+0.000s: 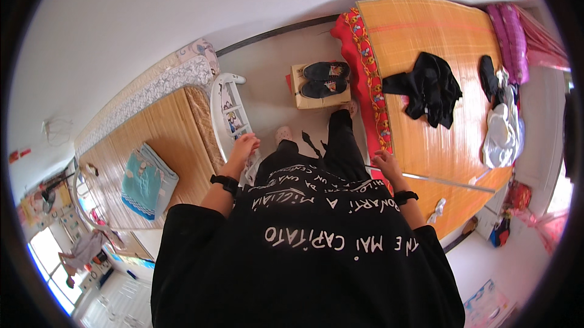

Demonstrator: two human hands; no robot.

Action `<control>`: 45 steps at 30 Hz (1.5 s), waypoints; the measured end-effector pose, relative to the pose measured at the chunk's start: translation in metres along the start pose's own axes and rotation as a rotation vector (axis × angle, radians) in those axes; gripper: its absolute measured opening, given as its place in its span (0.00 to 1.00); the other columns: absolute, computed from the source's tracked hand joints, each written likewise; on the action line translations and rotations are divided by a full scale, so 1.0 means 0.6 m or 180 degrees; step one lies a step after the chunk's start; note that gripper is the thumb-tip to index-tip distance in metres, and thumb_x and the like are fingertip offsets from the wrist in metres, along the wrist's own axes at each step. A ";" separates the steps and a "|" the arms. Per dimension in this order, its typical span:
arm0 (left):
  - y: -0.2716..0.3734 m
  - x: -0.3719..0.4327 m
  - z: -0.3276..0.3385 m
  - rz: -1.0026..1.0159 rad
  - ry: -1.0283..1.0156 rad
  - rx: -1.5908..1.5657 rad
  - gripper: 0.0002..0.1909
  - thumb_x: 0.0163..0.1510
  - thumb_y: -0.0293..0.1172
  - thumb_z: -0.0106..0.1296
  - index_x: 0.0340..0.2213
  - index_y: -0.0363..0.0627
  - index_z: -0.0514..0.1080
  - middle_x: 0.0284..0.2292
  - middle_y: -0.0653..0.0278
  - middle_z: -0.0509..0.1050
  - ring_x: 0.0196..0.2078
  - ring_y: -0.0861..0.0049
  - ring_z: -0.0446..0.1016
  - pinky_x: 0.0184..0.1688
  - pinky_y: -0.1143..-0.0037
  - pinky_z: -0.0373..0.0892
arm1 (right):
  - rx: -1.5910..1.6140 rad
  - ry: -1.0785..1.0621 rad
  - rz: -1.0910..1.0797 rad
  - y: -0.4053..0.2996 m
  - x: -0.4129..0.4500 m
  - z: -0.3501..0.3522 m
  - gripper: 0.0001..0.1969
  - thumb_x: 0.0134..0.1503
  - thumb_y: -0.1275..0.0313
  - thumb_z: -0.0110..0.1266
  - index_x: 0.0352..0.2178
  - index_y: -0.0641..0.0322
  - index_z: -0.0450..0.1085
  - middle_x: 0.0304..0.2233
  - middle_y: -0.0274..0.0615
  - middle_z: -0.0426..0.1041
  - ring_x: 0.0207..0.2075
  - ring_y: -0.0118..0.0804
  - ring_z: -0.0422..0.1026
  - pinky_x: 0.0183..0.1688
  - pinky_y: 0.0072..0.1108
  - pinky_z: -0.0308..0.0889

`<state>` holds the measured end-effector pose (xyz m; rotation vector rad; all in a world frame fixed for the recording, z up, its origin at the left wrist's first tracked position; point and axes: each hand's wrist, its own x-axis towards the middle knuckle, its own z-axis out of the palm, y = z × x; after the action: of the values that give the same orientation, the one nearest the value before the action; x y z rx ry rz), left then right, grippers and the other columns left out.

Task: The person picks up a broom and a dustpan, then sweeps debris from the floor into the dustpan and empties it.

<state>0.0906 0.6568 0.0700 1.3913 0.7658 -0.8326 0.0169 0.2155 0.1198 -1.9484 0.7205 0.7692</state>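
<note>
My left hand (pixel 247 145), with fingers loosely bent and nothing seen in it, is beside the white footboard (pixel 219 120) of a bed. My right hand (pixel 385 162) hovers near the red patterned edge (pixel 378 116) of the other bed, its fingers apart. A thin metal pole (pixel 449 181) passes behind it; whether they touch cannot be told. Both wrists wear black bands. Ahead on the floor, a pair of dark shoes (pixel 325 80) rests on a cardboard box (pixel 319 102). A crumpled black garment (pixel 431 88) lies on the right bed's mat (pixel 410 22).
A folded blue textile (pixel 143 184) lies on the left bed's mat (pixel 169 118). Towards the right bed's far side are a white plastic-like bundle (pixel 501 134), a dark item (pixel 487 77) and purple bedding (pixel 513 45). A small white item (pixel 437 211) lies nearer me.
</note>
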 end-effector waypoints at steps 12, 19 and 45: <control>0.024 -0.101 0.205 -0.0129 0.0362 -0.0550 0.18 0.45 0.34 0.41 0.39 0.41 0.60 0.31 0.63 0.68 0.33 0.80 0.67 0.33 0.82 0.61 | -0.0934 -0.0757 0.0059 0.006 0.165 -0.234 0.14 0.45 0.68 0.43 0.33 0.65 0.62 0.24 0.39 0.69 0.25 0.28 0.68 0.24 0.15 0.60; -0.031 -0.150 0.231 -0.0131 0.0842 -0.0814 0.18 0.47 0.34 0.38 0.41 0.42 0.58 0.33 0.62 0.68 0.35 0.79 0.67 0.37 0.80 0.60 | -0.0535 -0.0631 0.0292 -0.073 0.244 -0.286 0.11 0.46 0.68 0.42 0.31 0.62 0.62 0.23 0.36 0.68 0.23 0.28 0.67 0.25 0.16 0.60; -0.103 -0.076 0.186 0.0012 0.0890 -0.1218 0.16 0.46 0.33 0.39 0.37 0.40 0.62 0.28 0.64 0.70 0.31 0.80 0.68 0.31 0.82 0.61 | -0.2387 -0.1466 -0.1513 -0.309 0.167 -0.182 0.14 0.43 0.68 0.46 0.32 0.65 0.63 0.24 0.44 0.67 0.26 0.31 0.66 0.31 0.18 0.61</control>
<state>0.0114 0.5475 0.0818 1.1732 1.0755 -0.4591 0.2420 0.1808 0.1863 -2.3181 -0.3668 1.2264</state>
